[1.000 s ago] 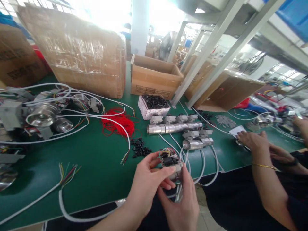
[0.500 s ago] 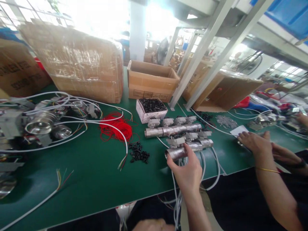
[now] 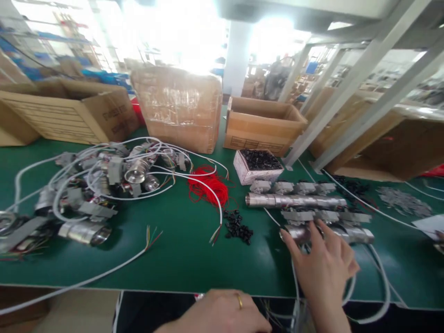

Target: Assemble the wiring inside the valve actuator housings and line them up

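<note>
My right hand (image 3: 322,261) is at the left end of the front row, its thumb and fingers around a short silvery metal cylinder (image 3: 297,232) with a grey block on top. White cables hang from this row over the table's front edge. Low in the view is my left hand (image 3: 224,313), back upward, with a ring; its fingertips are hidden. A second row of metal cylinders (image 3: 294,200) lies just behind. Small black pieces (image 3: 238,227) are scattered to the left of my right hand, near a bundle of red wires (image 3: 208,186).
A small box of black parts (image 3: 258,166) stands behind the rows. On the left is a heap of metal cylinders (image 3: 135,172) with tangled white cables. Cardboard boxes (image 3: 265,122) and slanted metal posts (image 3: 360,81) line the back. Grey pieces (image 3: 404,201) lie at right.
The view has swung left, so the table's things appear farther right and the co-worker's arms are almost out of sight. My left hand has come further into view. My right hand stays at the front row.
</note>
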Demonstrator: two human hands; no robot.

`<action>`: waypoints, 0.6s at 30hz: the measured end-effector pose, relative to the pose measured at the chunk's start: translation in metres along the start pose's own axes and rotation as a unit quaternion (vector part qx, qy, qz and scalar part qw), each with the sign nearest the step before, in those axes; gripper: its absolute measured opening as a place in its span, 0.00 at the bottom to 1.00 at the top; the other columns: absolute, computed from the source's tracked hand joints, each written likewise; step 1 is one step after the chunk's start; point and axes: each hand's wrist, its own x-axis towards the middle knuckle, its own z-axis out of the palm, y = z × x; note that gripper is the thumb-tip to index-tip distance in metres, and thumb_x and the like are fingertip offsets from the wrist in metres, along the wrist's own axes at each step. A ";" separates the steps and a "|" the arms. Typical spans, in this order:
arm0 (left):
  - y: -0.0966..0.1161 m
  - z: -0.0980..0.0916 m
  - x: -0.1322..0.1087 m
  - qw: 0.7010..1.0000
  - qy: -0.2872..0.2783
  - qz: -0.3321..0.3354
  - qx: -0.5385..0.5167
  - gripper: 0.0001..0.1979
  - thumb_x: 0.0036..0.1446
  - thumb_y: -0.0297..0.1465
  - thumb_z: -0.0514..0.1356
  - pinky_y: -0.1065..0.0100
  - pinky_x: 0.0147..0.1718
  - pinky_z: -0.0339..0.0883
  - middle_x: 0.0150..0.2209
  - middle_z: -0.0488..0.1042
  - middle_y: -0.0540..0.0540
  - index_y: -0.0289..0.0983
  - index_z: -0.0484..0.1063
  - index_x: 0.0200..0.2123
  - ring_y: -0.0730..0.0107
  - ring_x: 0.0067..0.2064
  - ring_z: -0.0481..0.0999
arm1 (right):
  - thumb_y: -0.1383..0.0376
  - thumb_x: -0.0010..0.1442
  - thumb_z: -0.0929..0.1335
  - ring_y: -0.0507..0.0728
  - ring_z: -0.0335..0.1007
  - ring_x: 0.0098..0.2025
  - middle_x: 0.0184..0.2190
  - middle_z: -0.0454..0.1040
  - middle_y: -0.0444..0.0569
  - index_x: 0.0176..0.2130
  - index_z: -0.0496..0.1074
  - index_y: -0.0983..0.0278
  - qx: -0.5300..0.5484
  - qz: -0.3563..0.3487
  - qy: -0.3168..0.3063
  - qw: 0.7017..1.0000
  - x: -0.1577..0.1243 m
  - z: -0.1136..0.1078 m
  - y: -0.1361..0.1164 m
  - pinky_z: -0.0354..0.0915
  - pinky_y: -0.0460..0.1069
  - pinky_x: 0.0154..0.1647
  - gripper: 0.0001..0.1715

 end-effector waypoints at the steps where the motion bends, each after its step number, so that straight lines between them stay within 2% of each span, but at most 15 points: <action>1: 0.004 -0.017 -0.007 0.999 0.049 -0.008 0.015 0.09 0.62 0.26 0.65 0.68 0.45 0.77 0.41 0.83 0.46 0.41 0.79 0.45 0.62 0.43 0.83 | 0.42 0.67 0.63 0.80 0.70 0.52 0.56 0.74 0.69 0.53 0.77 0.73 0.015 -0.010 -0.001 1.000 -0.002 -0.002 0.004 0.65 0.71 0.48 0.38; 3: 0.012 -0.050 -0.021 0.984 0.164 -0.054 0.037 0.14 0.63 0.24 0.62 0.69 0.49 0.75 0.44 0.82 0.47 0.41 0.76 0.50 0.65 0.46 0.82 | 0.45 0.67 0.64 0.78 0.71 0.51 0.57 0.73 0.69 0.54 0.76 0.71 0.056 -0.042 0.016 0.997 -0.007 -0.004 0.013 0.66 0.69 0.48 0.35; 4: 0.013 -0.066 -0.027 0.973 0.214 -0.068 0.053 0.13 0.65 0.24 0.60 0.68 0.50 0.75 0.45 0.82 0.46 0.41 0.75 0.51 0.65 0.46 0.82 | 0.47 0.67 0.65 0.76 0.73 0.51 0.56 0.73 0.69 0.54 0.75 0.70 0.083 -0.069 0.029 0.994 -0.010 -0.006 0.016 0.67 0.67 0.48 0.32; 6: 0.009 -0.095 -0.037 0.949 0.284 -0.074 0.112 0.12 0.66 0.25 0.58 0.67 0.49 0.75 0.45 0.81 0.45 0.39 0.75 0.50 0.65 0.47 0.81 | 0.51 0.66 0.68 0.70 0.75 0.48 0.53 0.75 0.65 0.55 0.75 0.67 0.137 -0.141 0.063 0.978 -0.016 -0.008 0.016 0.69 0.62 0.48 0.26; 8: -0.006 -0.127 -0.042 0.906 0.344 -0.097 0.228 0.14 0.64 0.27 0.59 0.63 0.54 0.73 0.50 0.80 0.43 0.39 0.73 0.52 0.62 0.52 0.79 | 0.55 0.65 0.70 0.65 0.77 0.44 0.51 0.77 0.60 0.55 0.75 0.64 0.189 -0.203 0.077 0.958 -0.024 -0.009 0.008 0.71 0.57 0.47 0.23; 10: -0.027 -0.163 -0.048 0.847 0.398 -0.158 0.314 0.18 0.61 0.29 0.63 0.56 0.62 0.67 0.55 0.77 0.41 0.38 0.72 0.55 0.57 0.59 0.74 | 0.58 0.66 0.69 0.62 0.78 0.42 0.49 0.78 0.57 0.52 0.76 0.64 0.235 -0.222 0.073 0.944 -0.031 -0.009 -0.007 0.72 0.54 0.45 0.19; 12: -0.047 -0.203 -0.058 0.804 0.441 -0.209 0.340 0.26 0.58 0.29 0.65 0.47 0.67 0.58 0.62 0.70 0.34 0.33 0.68 0.59 0.49 0.65 0.66 | 0.58 0.68 0.67 0.61 0.78 0.42 0.47 0.79 0.57 0.49 0.77 0.65 0.275 -0.199 0.058 0.939 -0.037 -0.007 -0.024 0.73 0.53 0.44 0.16; 14: -0.059 -0.239 -0.073 0.768 0.468 -0.263 0.351 0.32 0.52 0.29 0.69 0.43 0.66 0.57 0.64 0.67 0.29 0.28 0.67 0.60 0.41 0.66 0.63 | 0.58 0.69 0.67 0.62 0.78 0.43 0.46 0.79 0.56 0.48 0.77 0.64 0.303 -0.157 0.016 0.940 -0.042 -0.003 -0.039 0.73 0.54 0.45 0.16; 16: -0.059 -0.261 -0.085 0.764 0.463 -0.296 0.339 0.33 0.50 0.36 0.71 0.46 0.61 0.64 0.59 0.73 0.34 0.29 0.70 0.57 0.42 0.61 0.69 | 0.59 0.69 0.67 0.62 0.78 0.45 0.46 0.79 0.56 0.48 0.76 0.63 0.330 -0.112 -0.029 0.937 -0.044 -0.002 -0.051 0.73 0.55 0.46 0.14; 17: -0.054 -0.264 -0.088 0.774 0.451 -0.304 0.323 0.28 0.55 0.40 0.68 0.50 0.56 0.69 0.55 0.76 0.40 0.29 0.73 0.54 0.46 0.55 0.74 | 0.61 0.68 0.67 0.62 0.78 0.45 0.46 0.79 0.56 0.48 0.76 0.63 0.351 -0.088 -0.051 0.931 -0.045 -0.004 -0.057 0.74 0.55 0.46 0.12; 18: -0.048 -0.262 -0.086 0.784 0.443 -0.307 0.307 0.24 0.64 0.42 0.60 0.54 0.52 0.71 0.53 0.77 0.45 0.28 0.74 0.53 0.53 0.52 0.76 | 0.63 0.68 0.67 0.62 0.78 0.44 0.43 0.80 0.55 0.46 0.77 0.63 0.373 -0.059 -0.047 0.925 -0.045 -0.007 -0.062 0.74 0.55 0.45 0.10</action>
